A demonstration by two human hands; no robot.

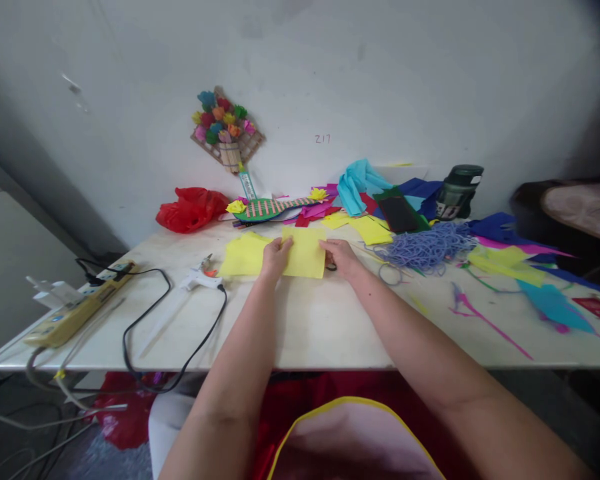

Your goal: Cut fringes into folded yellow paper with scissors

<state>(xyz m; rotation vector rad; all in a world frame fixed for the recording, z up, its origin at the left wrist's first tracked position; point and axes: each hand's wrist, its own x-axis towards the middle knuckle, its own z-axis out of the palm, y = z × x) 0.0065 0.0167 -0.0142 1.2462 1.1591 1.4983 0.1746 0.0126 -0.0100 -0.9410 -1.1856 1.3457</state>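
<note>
Yellow paper sheet (305, 253) lying flat on white table (330, 320), being pinched at left edge by left hand (276, 257), fingers curled over it. Right hand (341, 257) pressing the right edge, fingers bent down. Sitting uncut and unfolded so far; shaping remaining. Running longer from near to far, slightly. Overlapping second yellow sheet (243, 257); glue gun (200, 277) resting further left.

I see bare table (330, 327) in the lower centre of frame — open passage. Left blocked by glue gun (200, 277) and black cable (145, 320); right crowded — purple yarn (427, 247), paper scraps (530, 273).
</note>
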